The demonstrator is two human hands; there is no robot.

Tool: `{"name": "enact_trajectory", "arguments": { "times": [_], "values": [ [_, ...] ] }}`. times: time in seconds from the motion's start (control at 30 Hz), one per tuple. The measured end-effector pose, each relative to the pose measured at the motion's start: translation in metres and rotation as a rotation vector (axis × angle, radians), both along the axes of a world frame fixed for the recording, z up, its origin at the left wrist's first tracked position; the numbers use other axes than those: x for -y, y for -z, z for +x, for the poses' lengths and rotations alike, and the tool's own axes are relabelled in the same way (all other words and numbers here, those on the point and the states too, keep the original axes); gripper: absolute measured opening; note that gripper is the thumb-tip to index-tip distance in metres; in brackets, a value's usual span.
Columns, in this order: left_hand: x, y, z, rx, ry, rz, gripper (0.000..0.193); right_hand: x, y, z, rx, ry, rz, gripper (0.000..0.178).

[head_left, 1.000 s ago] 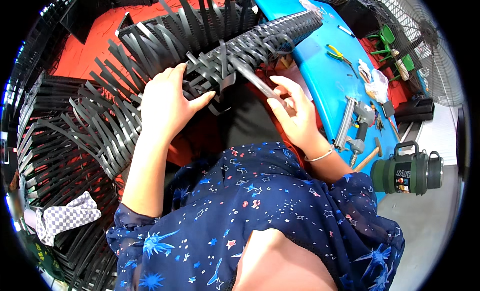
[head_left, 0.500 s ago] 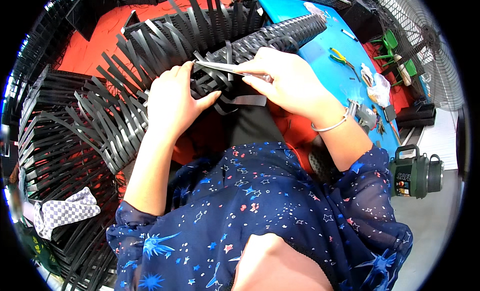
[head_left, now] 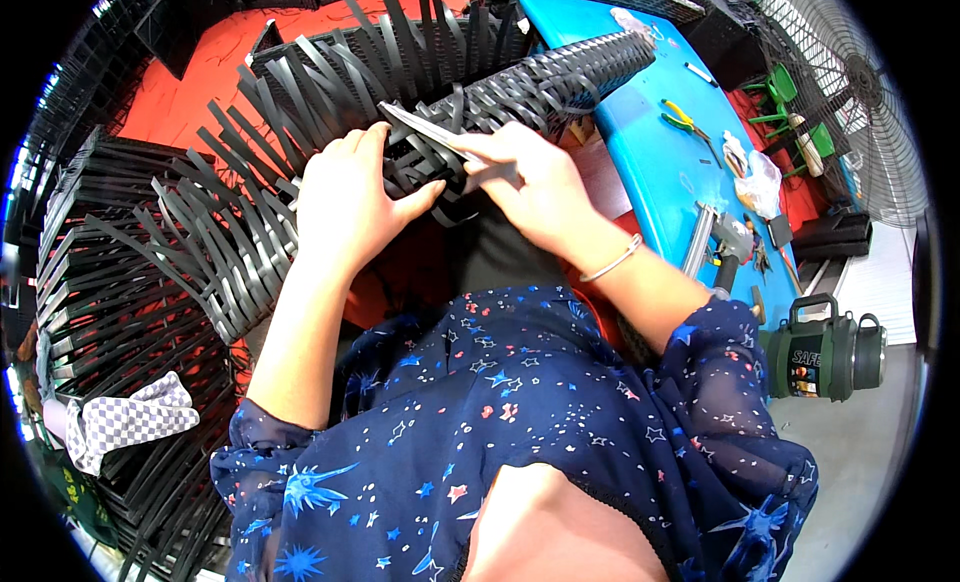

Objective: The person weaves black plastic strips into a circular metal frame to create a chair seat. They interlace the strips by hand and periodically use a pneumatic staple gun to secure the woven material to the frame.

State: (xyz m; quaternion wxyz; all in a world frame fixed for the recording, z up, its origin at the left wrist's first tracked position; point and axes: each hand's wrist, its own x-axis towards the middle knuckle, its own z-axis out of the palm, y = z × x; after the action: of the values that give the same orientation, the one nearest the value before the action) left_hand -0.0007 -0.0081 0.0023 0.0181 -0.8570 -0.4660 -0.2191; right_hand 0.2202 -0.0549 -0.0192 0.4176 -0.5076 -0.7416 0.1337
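A piece of black woven flat strips (head_left: 510, 92) stretches across in front of me, with many loose strip ends sticking up along its far and left sides. My left hand (head_left: 345, 197) is closed over its near edge, fingertips bent onto the weave and thumb pointing right. My right hand (head_left: 530, 177) grips a slim, pointed silver metal tool (head_left: 425, 127). The tool slants up to the left, its tip at the strips just beyond my left fingertips. My right hand covers its rear part, so its exact kind is unclear.
On the right, a blue table (head_left: 640, 112) bears yellow-handled pliers (head_left: 685, 119), a plastic bag (head_left: 760, 182) and a grey power tool (head_left: 735, 242). A green flask (head_left: 820, 352) stands nearby. Another strip-covered frame (head_left: 120, 262) with a checkered cloth (head_left: 140, 412) fills the left.
My right hand has shifted left and slightly toward me, and the tool now tilts more steeply. The loose strip end below that hand no longer shows. My left hand stays almost in place.
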Motion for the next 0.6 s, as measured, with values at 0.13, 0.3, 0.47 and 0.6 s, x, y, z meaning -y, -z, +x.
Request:
{"name": "enact_trajectory", "arguments": {
  "times": [0.13,0.3,0.47,0.6],
  "values": [
    [-0.004,0.001,-0.008,0.251,0.062,-0.153,0.068,0.010,0.024,-0.010,-0.166,0.003,0.083,0.033],
    [-0.023,0.000,-0.010,0.691,0.080,-0.554,0.036,0.012,0.047,-0.020,-0.300,0.005,0.109,0.035],
    [-0.029,0.003,0.002,0.720,0.025,-0.578,0.030,0.010,0.049,-0.028,-0.305,0.040,0.244,0.037],
    [-0.022,0.006,0.006,0.459,0.022,-0.286,0.025,0.004,0.012,-0.046,-0.563,0.045,0.428,0.036]
  ]
}}
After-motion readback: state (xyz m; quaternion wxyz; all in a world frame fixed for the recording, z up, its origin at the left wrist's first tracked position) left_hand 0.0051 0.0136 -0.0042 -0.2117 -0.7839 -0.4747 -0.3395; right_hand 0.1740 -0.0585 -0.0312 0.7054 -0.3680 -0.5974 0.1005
